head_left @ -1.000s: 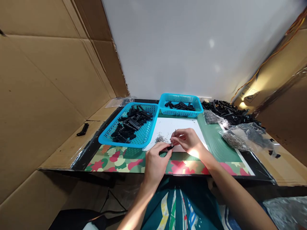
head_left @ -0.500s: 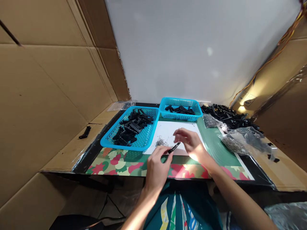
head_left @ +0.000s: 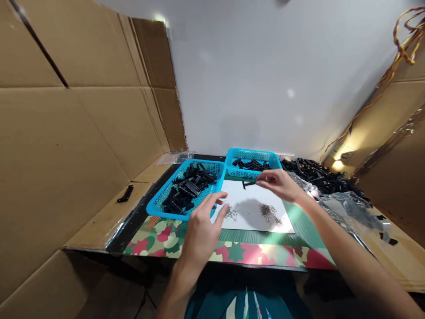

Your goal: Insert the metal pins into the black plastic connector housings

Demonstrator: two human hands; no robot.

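Note:
Between the fingers of my right hand point(head_left: 277, 182) is a long black plastic part point(head_left: 249, 183), held just in front of the far blue basket point(head_left: 254, 153). My left hand point(head_left: 206, 221) has its thumb and fingers apart, with nothing in it, by the right edge of the near blue basket point(head_left: 159, 201). Black plastic parts point(head_left: 191, 186) are heaped in that near basket, and similar parts point(head_left: 252, 164) lie in the far one. On the white sheet point(head_left: 245, 221) are two small piles of tiny metal pieces, one pile point(head_left: 231, 213) near my left hand and another pile point(head_left: 268, 211) farther right.
A large heap of black parts point(head_left: 315, 175) lies at the back right, beside clear plastic bags point(head_left: 348, 208). One loose black part point(head_left: 125, 194) rests on the cardboard at left. Cardboard walls point(head_left: 89, 133) and a white panel point(head_left: 239, 88) enclose the table.
My right hand has moved away toward the far basket with the black part, which was in my left hand. My left hand has opened and shifted left. The view has tilted up slightly.

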